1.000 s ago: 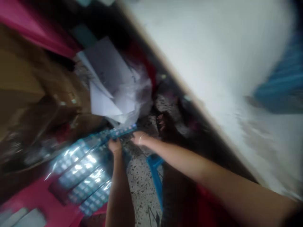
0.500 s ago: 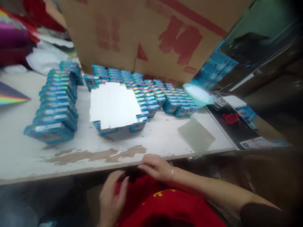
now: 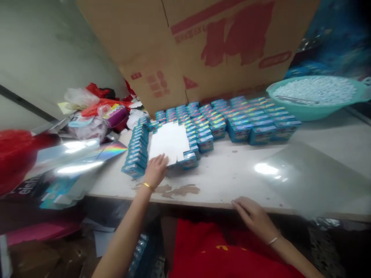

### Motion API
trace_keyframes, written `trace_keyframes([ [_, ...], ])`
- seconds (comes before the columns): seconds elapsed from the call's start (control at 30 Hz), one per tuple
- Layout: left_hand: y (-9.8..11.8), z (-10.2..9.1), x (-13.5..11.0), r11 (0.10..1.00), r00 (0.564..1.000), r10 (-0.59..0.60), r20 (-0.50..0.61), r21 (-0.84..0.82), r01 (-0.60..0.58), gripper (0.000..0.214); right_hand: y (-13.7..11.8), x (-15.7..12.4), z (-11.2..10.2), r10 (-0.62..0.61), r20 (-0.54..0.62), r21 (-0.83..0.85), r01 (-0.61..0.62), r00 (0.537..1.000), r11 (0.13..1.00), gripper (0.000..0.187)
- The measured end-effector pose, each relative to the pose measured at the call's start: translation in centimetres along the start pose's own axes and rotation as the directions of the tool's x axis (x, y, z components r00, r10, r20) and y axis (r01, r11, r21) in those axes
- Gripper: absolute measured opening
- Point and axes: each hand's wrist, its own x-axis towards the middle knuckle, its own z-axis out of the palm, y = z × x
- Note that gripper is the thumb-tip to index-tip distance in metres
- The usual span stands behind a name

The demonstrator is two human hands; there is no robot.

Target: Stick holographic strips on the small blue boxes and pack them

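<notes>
My left hand reaches over the table to the near left corner of a white card sheet with notched edges. Its fingers lie spread across that corner, and what is beneath the palm is hidden. The sheet rests on small blue printed boxes, one blue box showing under its near right corner. Left of it runs a row of blue boxes. By the table's front edge is my right hand, fingers loosely stretched out, holding nothing.
Several rows of blue boxes stand before a big cardboard carton. A green basin of small pale pieces sits at the right, near a clear plastic sheet. Shiny printed sheets and plastic bags lie at the left.
The view has turned and shifted. My left hand has gone from in front of my body forward to the white sheet. My right hand has moved right along the table edge.
</notes>
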Motion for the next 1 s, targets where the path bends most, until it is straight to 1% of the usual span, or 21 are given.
trace_keyframes([
  [0.07, -1.1, 0.6, 0.8, 0.999, 0.997, 0.029, 0.070, -0.033, -0.027, 0.030, 0.1, 0.6, 0.1, -0.009, 0.020, -0.013, 0.010, 1.000, 1.000, 0.028],
  [0.2, -2.1, 0.4, 1.5, 0.989, 0.991, 0.093, 0.100, -0.128, -0.080, 0.031, 0.5, 0.6, 0.1, -0.004, 0.028, -0.009, 0.004, 1.000, 1.000, 0.026],
  [0.3, -2.4, -0.3, 2.2, 0.998, 0.994, 0.046, 0.097, -0.055, -0.041, 0.033, 0.6, 0.3, 0.4, -0.016, 0.006, -0.028, 0.017, 1.000, 0.999, 0.025],
  [0.37, -2.6, -1.5, 2.8, 1.000, 1.000, 0.004, 0.004, 0.002, -0.004, 0.034, 0.6, 0.2, 0.6, -0.030, -0.005, -0.054, 0.029, 1.000, 0.998, 0.025],
  [0.4, -2.5, -2.4, 2.9, 1.000, 0.995, -0.007, -0.097, 0.012, 0.009, 0.033, 0.7, 0.2, 0.8, -0.037, -0.001, -0.064, 0.036, 0.999, 0.997, 0.025],
  [0.43, -2.2, -3.6, 2.9, 1.000, 0.974, -0.012, -0.226, 0.012, 0.015, 0.028, 0.7, 0.2, 0.9, -0.046, 0.006, -0.067, 0.047, 0.999, 0.997, 0.024],
  [0.47, -1.6, -5.0, 2.7, 1.000, 0.933, -0.004, -0.359, 0.005, 0.007, 0.022, 0.7, 0.2, 0.9, -0.054, 0.006, -0.064, 0.054, 0.999, 0.996, 0.023],
  [0.5, -0.7, -6.4, 2.3, 1.000, 0.875, 0.021, -0.483, 0.001, -0.023, 0.016, 0.6, 0.1, 0.8, -0.058, -0.018, -0.063, 0.057, 0.998, 0.996, 0.020],
  [0.53, 0.7, -7.6, 1.8, 0.997, 0.828, 0.068, -0.556, 0.005, -0.078, 0.013, 0.5, -0.1, 0.6, -0.053, -0.073, -0.072, 0.047, 0.996, 0.996, 0.018],
  [0.57, 2.5, -8.5, 1.2, 0.984, 0.812, 0.154, -0.563, 0.015, -0.176, 0.013, 0.4, -0.4, 0.3, -0.040, -0.163, -0.096, 0.025, 0.986, 0.995, 0.021],
  [0.6, 4.5, -9.0, 0.5, 0.951, 0.809, 0.276, -0.519, 0.025, -0.308, 0.014, 0.2, -0.7, -0.2, -0.026, -0.277, -0.137, -0.013, 0.961, 0.990, 0.032],
  [0.63, 6.8, -8.9, -0.2, 0.905, 0.801, 0.387, -0.457, 0.023, -0.424, 0.016, 0.0, -1.2, -0.8, -0.023, -0.394, -0.193, -0.058, 0.919, 0.979, 0.048],
  [0.67, 9.2, -8.2, -0.8, 0.858, 0.790, 0.474, -0.389, 0.004, -0.513, 0.017, -0.2, -1.7, -1.4, -0.041, -0.488, -0.259, -0.099, 0.872, 0.961, 0.063],
  [0.7, 11.7, -7.0, -1.4, 0.813, 0.769, 0.545, -0.335, -0.015, -0.582, 0.017, -0.3, -2.3, -2.0, -0.077, -0.543, -0.330, -0.128, 0.836, 0.935, 0.076],
  [0.73, 14.1, -5.3, -1.9, 0.763, 0.739, 0.612, -0.283, -0.036, -0.645, 0.017, -0.3, -3.0, -2.5, -0.121, -0.551, -0.403, -0.137, 0.826, 0.905, 0.085],
  [0.77, 16.3, -3.4, -2.4, 0.724, 0.715, 0.660, -0.232, -0.059, -0.688, 0.016, -0.2, -3.7, -3.0, -0.160, -0.508, -0.477, -0.122, 0.847, 0.870, 0.088],
  [0.8, 18.3, -1.3, -2.8, 0.702, 0.705, 0.687, -0.178, -0.088, -0.707, 0.015, 0.2, -4.5, -3.2, -0.183, -0.422, -0.541, -0.085, 0.888, 0.836, 0.086],
  [0.83, 19.9, 0.7, -3.2, 0.684, 0.694, 0.712, -0.102, -0.119, -0.719, 0.014, 0.7, -5.2, -3.3, -0.184, -0.310, -0.585, -0.034, 0.933, 0.810, 0.081],
  [0.87, 21.3, 2.5, -3.6, 0.688, 0.697, 0.717, -0.014, -0.151, -0.710, 0.012, 1.3, -5.9, -3.3, -0.171, -0.197, -0.606, 0.017, 0.965, 0.795, 0.074],
  [0.93, 22.9, 4.8, -4.1, 0.714, 0.701, 0.699, 0.143, -0.200, -0.671, 0.011, 2.7, -6.9, -3.0, -0.146, -0.025, -0.596, 0.102, 0.989, 0.796, 0.062],
  [1.0, 23.3, 5.6, -4.4, 0.742, 0.708, 0.670, 0.224, -0.242, -0.625, 0.013, 3.9, -7.5, -2.9, -0.157, 0.038, -0.556, 0.152, 0.987, 0.817, 0.055],
])
